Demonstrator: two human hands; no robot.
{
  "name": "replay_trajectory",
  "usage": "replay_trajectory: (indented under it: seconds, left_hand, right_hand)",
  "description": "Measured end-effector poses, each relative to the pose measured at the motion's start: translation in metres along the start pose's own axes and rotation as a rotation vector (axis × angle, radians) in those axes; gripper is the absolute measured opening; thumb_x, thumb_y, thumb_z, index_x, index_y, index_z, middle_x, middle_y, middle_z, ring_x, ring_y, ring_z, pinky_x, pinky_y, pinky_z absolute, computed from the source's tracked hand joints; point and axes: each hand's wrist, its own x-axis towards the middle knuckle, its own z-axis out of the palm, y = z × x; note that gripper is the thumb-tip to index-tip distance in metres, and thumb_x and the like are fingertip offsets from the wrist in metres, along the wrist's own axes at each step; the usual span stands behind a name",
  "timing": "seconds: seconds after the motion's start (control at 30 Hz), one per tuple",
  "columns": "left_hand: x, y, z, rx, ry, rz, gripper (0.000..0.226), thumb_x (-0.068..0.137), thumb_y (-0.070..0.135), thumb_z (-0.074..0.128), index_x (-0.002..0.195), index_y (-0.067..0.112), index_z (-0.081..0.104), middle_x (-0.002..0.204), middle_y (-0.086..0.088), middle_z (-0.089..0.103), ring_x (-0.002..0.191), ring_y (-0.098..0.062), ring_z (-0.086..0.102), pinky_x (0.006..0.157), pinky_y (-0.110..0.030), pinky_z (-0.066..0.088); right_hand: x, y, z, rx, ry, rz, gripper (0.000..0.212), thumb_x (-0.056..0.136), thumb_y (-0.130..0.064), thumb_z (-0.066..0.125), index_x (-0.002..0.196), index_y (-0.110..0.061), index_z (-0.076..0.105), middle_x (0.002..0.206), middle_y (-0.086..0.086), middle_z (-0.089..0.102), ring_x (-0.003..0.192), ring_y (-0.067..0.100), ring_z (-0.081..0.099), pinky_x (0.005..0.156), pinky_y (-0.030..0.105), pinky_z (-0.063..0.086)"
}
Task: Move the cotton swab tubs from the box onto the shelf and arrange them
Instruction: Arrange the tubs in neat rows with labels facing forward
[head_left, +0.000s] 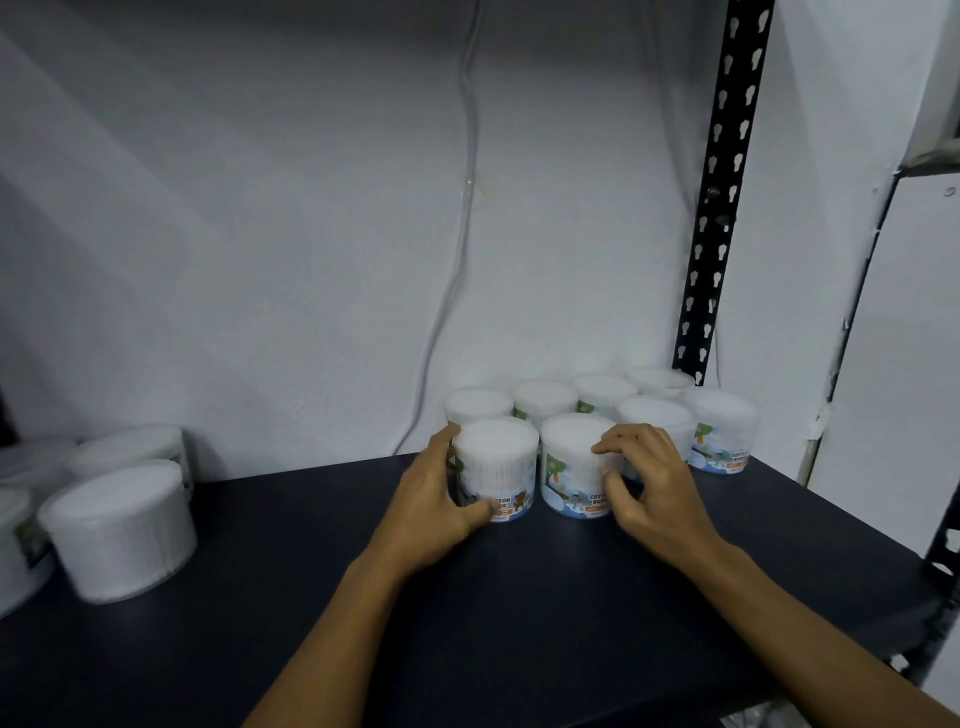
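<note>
The left hand cupped one upright tub reading "COTTON BUDS", the right hand curled loosely against its neighbour, both fronting a cluster far right on the dark shelf.

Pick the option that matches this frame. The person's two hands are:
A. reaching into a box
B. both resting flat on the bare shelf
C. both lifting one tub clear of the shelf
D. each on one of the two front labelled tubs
D: the left hand wraps the left front white labelled cotton swab tub, the right hand fingers the one beside it, both standing on the dark flat shelf board.
</note>
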Motion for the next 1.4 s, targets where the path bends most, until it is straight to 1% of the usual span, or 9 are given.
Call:
replay_trajectory:
  seconds: [0.1, 0.2, 0.37, 0.53, 0.77, 0.87, 1.17, 1.3, 1.4]
  left_hand:
    - [-0.002, -0.001, 0.004, -0.014, -0.135, -0.041, 0.101, 0.075, 0.022, 0.076, 0.144, 0.046, 0.008, 0.109, 0.035, 0.047, 0.095, 0.022, 0.051, 0.072, -0.002, 0.044]
    - [-0.001, -0.003, 0.004, 0.023, -0.118, -0.063, 0.102, 0.078, 0.020, 0.074, 0.146, 0.044, 0.002, 0.099, 0.036, 0.048, 0.085, 0.022, 0.053, 0.068, -0.002, 0.044]
    - [-0.002, 0.001, 0.005, 0.060, -0.062, -0.075, 0.099, 0.076, 0.025, 0.076, 0.146, 0.041, 0.008, 0.107, 0.029, 0.050, 0.089, 0.014, 0.054, 0.072, -0.002, 0.041]
    - [-0.002, 0.000, 0.012, 0.151, 0.015, -0.074, 0.093, 0.072, 0.035, 0.077, 0.142, 0.041, 0.016, 0.123, 0.013, 0.059, 0.104, -0.005, 0.059, 0.087, -0.025, 0.050]
    - [-0.004, 0.006, 0.022, 0.293, 0.132, -0.119, 0.085, 0.070, 0.049, 0.073, 0.137, 0.032, 0.024, 0.108, 0.009, 0.063, 0.095, -0.013, 0.061, 0.074, -0.031, 0.052]
    - [-0.004, 0.009, 0.024, 0.342, 0.146, -0.148, 0.081, 0.071, 0.051, 0.073, 0.133, 0.025, 0.027, 0.108, 0.007, 0.063, 0.097, -0.016, 0.062, 0.071, -0.030, 0.049]
    - [-0.001, 0.007, 0.013, 0.190, 0.035, -0.124, 0.068, 0.078, 0.033, 0.072, 0.132, 0.027, 0.031, 0.091, 0.016, 0.058, 0.082, -0.001, 0.059, 0.073, -0.021, 0.051]
    - [-0.002, 0.008, 0.011, 0.214, 0.034, -0.119, 0.068, 0.078, 0.033, 0.071, 0.133, 0.028, 0.030, 0.087, 0.016, 0.056, 0.081, -0.001, 0.058, 0.078, -0.030, 0.054]
    - [-0.003, 0.009, 0.012, 0.224, 0.052, -0.129, 0.069, 0.078, 0.036, 0.071, 0.133, 0.029, 0.030, 0.084, 0.015, 0.058, 0.080, -0.002, 0.059, 0.077, -0.034, 0.055]
  right_hand:
    - [0.001, 0.001, -0.001, 0.041, -0.020, 0.038, 0.023, 0.082, -0.036, 0.062, 0.098, -0.020, 0.054, 0.103, -0.009, 0.051, 0.101, 0.012, 0.049, 0.082, 0.023, 0.042]
    - [0.001, 0.001, -0.001, 0.028, -0.042, 0.060, 0.032, 0.079, -0.037, 0.071, 0.100, -0.022, 0.052, 0.104, -0.009, 0.049, 0.100, 0.011, 0.049, 0.080, 0.025, 0.044]
    - [0.000, 0.005, 0.002, -0.053, -0.027, 0.035, 0.027, 0.082, -0.027, 0.072, 0.106, -0.018, 0.063, 0.113, -0.003, 0.044, 0.106, 0.015, 0.048, 0.085, 0.023, 0.043]
    - [-0.001, 0.007, 0.004, -0.130, 0.042, 0.020, 0.024, 0.080, -0.028, 0.073, 0.103, -0.020, 0.071, 0.103, 0.001, 0.043, 0.097, 0.016, 0.043, 0.075, 0.013, 0.034]
    - [0.000, 0.008, 0.003, -0.118, 0.032, 0.014, 0.036, 0.084, -0.034, 0.055, 0.112, -0.015, 0.067, 0.100, -0.004, 0.043, 0.094, 0.012, 0.042, 0.074, 0.012, 0.034]
    - [0.000, 0.009, 0.003, -0.130, 0.031, 0.009, 0.034, 0.081, -0.023, 0.059, 0.112, -0.011, 0.066, 0.100, -0.003, 0.045, 0.095, 0.014, 0.043, 0.076, 0.014, 0.034]
    - [0.000, 0.009, 0.004, -0.159, 0.036, 0.001, 0.035, 0.078, -0.013, 0.058, 0.112, -0.008, 0.065, 0.101, 0.001, 0.048, 0.095, 0.014, 0.043, 0.077, 0.014, 0.034]
    - [0.000, 0.009, 0.005, -0.153, 0.032, -0.004, 0.035, 0.078, 0.003, 0.063, 0.112, -0.006, 0.065, 0.102, 0.004, 0.050, 0.094, 0.016, 0.044, 0.073, 0.026, 0.041]
    - [-0.001, 0.007, 0.003, -0.137, 0.036, -0.008, 0.034, 0.079, -0.001, 0.056, 0.111, -0.005, 0.065, 0.104, 0.004, 0.051, 0.097, 0.015, 0.045, 0.075, 0.025, 0.041]
